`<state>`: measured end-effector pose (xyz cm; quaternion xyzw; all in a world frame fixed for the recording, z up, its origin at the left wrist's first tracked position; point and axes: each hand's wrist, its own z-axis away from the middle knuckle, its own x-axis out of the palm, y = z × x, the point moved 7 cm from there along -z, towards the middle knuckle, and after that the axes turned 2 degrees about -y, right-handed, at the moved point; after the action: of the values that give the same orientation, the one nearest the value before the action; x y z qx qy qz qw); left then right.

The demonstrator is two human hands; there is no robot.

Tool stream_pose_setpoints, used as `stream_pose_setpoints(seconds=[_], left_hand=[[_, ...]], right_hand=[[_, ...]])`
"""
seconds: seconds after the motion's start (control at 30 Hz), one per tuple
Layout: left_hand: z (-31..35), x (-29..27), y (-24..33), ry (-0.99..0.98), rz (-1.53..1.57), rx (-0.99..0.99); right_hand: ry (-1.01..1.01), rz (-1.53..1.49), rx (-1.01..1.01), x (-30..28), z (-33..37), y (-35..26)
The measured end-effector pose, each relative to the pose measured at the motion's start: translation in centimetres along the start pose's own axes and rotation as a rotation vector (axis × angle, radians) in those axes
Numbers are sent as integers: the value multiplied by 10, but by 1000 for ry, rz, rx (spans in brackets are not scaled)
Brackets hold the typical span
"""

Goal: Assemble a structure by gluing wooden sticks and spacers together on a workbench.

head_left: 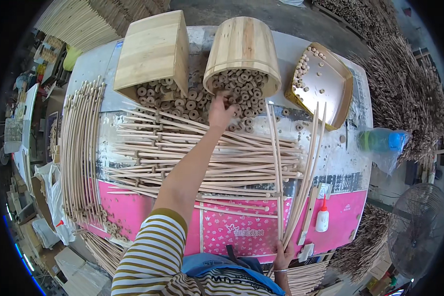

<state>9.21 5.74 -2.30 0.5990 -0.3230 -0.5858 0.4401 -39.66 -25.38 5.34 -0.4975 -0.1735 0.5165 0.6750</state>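
My left hand (222, 111) reaches forward to the mouth of a wooden bucket (241, 44) lying on its side. Its fingers are curled among small wooden rings (244, 81) that spill from the bucket; what they pinch is hidden. Close to my body, my right hand (282, 257) is closed round the lower ends of several long thin wooden sticks (301, 197), which point away and fan apart at their tips. Between the hands, many sticks (222, 172) lie crosswise in a loose pile, some with a ring fitted near the left end.
A wooden box (150, 47) with more rings stands left of the bucket. At right are a yellow tray (338, 89) with beads, a glue bottle (322, 217), a bagged bottle (380, 140) and a fan (419, 229). Bundled sticks (79, 153) line the table's left side.
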Motion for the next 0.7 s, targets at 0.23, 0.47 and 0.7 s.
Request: stream_pose_setpoints(seconds=[0.23, 0.47, 0.7], left_hand=[[21, 23, 27, -19, -381, 71], [25, 34, 51, -11, -560, 8], [8, 7, 15, 85, -236, 20]], right_hand=[[-17, 2, 38, 3, 1, -6], [5, 6, 57, 2, 3, -11], [-19, -5, 40, -2, 5, -10]])
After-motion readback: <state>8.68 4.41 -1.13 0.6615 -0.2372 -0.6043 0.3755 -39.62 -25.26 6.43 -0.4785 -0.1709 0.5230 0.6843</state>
